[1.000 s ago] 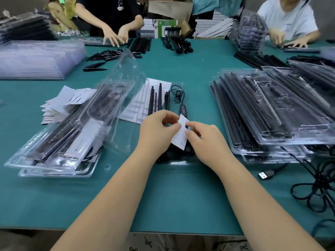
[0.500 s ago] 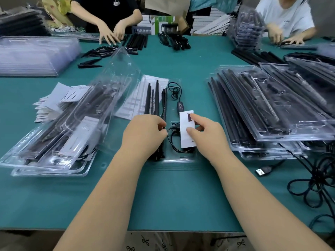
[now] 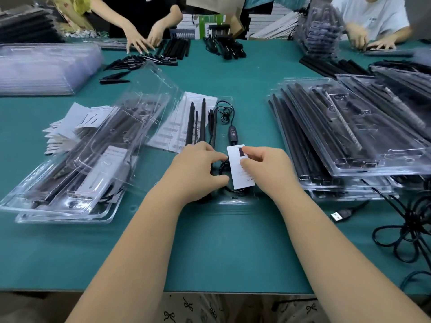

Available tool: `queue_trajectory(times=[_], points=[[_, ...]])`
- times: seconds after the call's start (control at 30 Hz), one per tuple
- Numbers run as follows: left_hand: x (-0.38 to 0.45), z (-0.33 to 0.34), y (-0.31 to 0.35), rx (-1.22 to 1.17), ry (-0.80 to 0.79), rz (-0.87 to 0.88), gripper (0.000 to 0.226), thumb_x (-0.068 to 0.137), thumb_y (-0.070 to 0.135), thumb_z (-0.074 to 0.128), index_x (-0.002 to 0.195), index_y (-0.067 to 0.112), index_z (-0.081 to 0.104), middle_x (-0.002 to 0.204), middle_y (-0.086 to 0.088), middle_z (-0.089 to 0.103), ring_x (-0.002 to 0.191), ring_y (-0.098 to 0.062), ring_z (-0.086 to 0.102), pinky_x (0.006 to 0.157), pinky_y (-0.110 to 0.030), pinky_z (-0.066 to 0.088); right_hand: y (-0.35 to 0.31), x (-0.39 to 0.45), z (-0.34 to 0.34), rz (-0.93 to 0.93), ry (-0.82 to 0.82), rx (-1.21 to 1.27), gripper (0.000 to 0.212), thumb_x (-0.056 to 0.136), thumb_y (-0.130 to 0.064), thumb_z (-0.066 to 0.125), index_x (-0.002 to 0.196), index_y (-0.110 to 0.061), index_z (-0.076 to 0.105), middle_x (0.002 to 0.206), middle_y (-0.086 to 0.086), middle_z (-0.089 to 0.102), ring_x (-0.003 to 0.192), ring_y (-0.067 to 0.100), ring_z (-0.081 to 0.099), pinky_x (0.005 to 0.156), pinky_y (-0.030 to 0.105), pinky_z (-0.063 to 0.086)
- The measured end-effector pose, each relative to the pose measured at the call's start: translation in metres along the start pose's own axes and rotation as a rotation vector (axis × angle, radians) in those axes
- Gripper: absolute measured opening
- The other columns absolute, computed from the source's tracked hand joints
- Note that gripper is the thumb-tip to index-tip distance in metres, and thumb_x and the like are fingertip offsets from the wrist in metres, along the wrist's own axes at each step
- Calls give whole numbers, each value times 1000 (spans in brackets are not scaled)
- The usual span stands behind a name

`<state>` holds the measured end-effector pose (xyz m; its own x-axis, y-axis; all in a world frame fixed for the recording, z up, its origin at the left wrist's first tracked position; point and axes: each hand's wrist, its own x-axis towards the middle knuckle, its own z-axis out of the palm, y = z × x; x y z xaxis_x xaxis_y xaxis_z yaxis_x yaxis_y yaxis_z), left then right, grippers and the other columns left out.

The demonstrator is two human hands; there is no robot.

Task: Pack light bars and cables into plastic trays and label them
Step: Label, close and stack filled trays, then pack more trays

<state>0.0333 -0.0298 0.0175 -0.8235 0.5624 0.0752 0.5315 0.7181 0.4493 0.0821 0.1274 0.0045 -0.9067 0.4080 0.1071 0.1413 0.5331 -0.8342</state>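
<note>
A clear plastic tray (image 3: 235, 201) lies in front of me on the green table. It holds black light bars (image 3: 198, 120) and a black cable with an inline controller (image 3: 232, 134). A white label card (image 3: 238, 173) lies over the coiled part of the cable. My right hand (image 3: 268, 169) pinches the card's right side between thumb and forefinger. My left hand (image 3: 198, 169) has curled fingers, and its forefinger and thumb tips touch the card's left edge. The near ends of the bars are hidden under my left hand.
Closed packed trays (image 3: 70, 173) are stacked at the left beside loose white cards (image 3: 65, 129). A tall stack of packed trays (image 3: 349, 136) is at the right, with tangled cables (image 3: 410, 231) and a USB plug (image 3: 339, 215) nearby. Two other people work across the table.
The card came down from the air onto the cable in the tray. My left hand let go, went to the bars, then returned to the card's left edge.
</note>
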Motion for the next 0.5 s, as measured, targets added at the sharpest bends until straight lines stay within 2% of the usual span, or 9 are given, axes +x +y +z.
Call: queue_trajectory(times=[0.07,0.13,0.23,0.3,0.43,0.5], points=[[1,-1,-1,-13,12,10,43,81,40,69,123,35,61,106,11,45,112,-18,45,99,-38,39,-1,-2,3,-83,6,-176,25,84,-15,51,100,-16,70,74,0,64,70,24,53,61,30,45],[2,-1,-1,-11,22,17,42,82,42,69,122,35,62,110,9,48,114,-18,44,100,-37,38,-1,-2,5,-117,2,-262,22,85,-17,49,95,-16,68,75,3,64,68,24,51,63,33,46],[2,-1,-4,9,-73,29,53,79,48,67,130,36,56,127,9,50,122,-17,38,106,-39,33,-2,-3,4,-133,8,-304,21,86,-17,48,94,-12,66,74,7,63,68,25,49,66,37,48],[1,-2,-6,-2,-111,32,57,78,48,68,132,35,54,132,10,48,125,-18,37,107,-42,32,-2,-4,4,-127,3,-315,24,87,-17,47,100,-10,66,79,8,65,72,27,53,69,38,49],[3,-1,-7,-33,-52,28,57,73,48,74,126,31,58,124,7,52,121,-17,42,104,-42,37,-4,-5,5,-137,-33,-352,30,88,-23,50,111,-12,65,106,10,65,91,28,56,79,40,48],[4,0,-7,-14,-33,40,58,73,50,74,125,30,58,122,8,51,121,-16,41,103,-40,37,-4,-6,5,-144,-38,-334,29,88,-27,54,111,-15,65,106,9,65,97,28,55,81,40,47]])
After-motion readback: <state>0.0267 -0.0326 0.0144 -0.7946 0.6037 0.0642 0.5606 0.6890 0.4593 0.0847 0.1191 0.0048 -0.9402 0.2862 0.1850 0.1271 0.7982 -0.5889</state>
